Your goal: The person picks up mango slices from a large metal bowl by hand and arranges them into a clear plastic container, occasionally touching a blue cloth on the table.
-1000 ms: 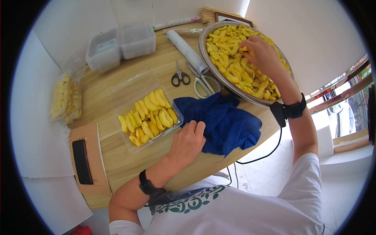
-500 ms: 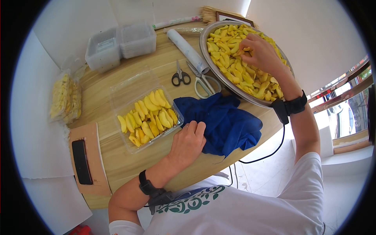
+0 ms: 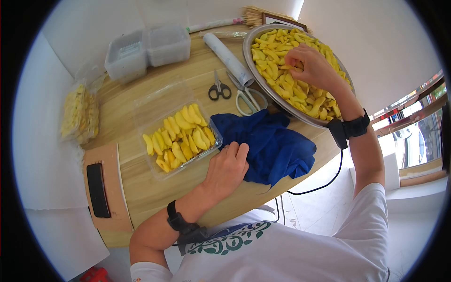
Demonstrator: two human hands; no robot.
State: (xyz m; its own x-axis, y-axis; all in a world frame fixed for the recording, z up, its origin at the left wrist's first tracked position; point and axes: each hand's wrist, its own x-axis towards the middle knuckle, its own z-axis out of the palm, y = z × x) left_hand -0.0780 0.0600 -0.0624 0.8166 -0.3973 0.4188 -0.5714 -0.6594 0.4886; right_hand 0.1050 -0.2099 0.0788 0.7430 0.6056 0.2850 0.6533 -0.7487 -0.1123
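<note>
Above the wide metal basin (image 3: pixel 300 113), my right hand (image 3: pixel 312 68) is closed in a pinch on a yellow fruit slice (image 3: pixel 285 67). Many more yellow fruit slices (image 3: pixel 289 89) fill the basin. My left hand (image 3: pixel 226 165) rests at the edge of a crumpled blue cloth (image 3: pixel 277 152), its fingers curled and their tips partly hidden; I cannot make out anything in them. Just left of that hand lies a clear plastic box (image 3: pixel 165 175), lid folded back, with slices laid in rows (image 3: pixel 181 136).
Black-handled scissors (image 3: pixel 219 90) and white-handled scissors (image 3: pixel 251 99) lie beside a plastic-film roll (image 3: pixel 229 58). Stacked clear containers (image 3: pixel 167 46) stand at the back. Filled boxes (image 3: pixel 80 113) are at the left, near a phone (image 3: pixel 98 190) on a brown board (image 3: pixel 109 162).
My right hand has lifted slightly and shifted left over the basin, and a pinched slice now shows at its fingertips. My left hand stays by the cloth. The view has shifted slightly.
</note>
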